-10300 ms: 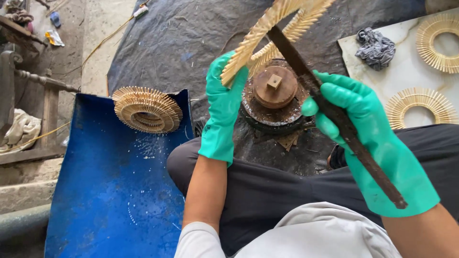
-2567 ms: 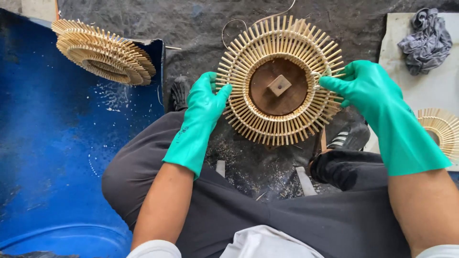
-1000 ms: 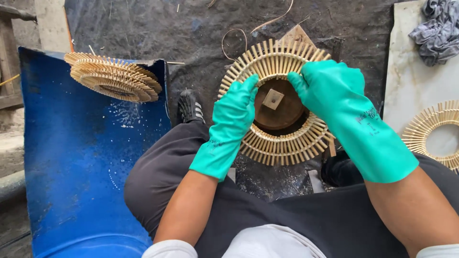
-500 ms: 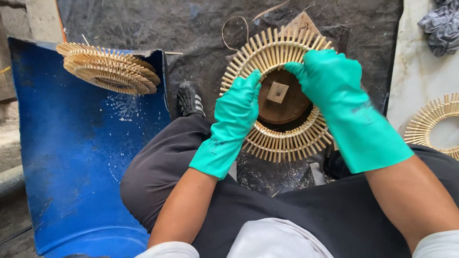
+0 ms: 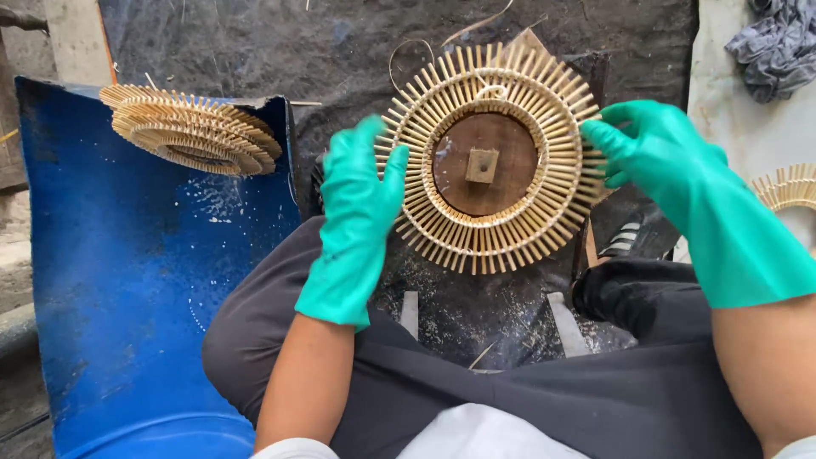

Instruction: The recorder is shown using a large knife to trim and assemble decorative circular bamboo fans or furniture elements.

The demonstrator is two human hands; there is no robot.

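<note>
Bamboo-stick ring (image 5: 493, 157): lying flat around the round wooden form (image 5: 481, 164). Left hand (image 5: 357, 212) and right hand (image 5: 671, 161), green-gloved, have drawn off the centre to opposite rims, fingers loose, grasping nothing. Another ring (image 5: 786, 187): cut off at the right edge.

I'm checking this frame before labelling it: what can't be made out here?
Head view:
- Left hand: blurred, so contact with the bamboo ring is unclear.
- Right hand: fingertips meet the ring's edge; grip unclear.
- Second ring: cut off by the right edge.
- Stack of rings: count too fine to tell.
- Base under the wooden disc: hidden by disc and ring.
</note>
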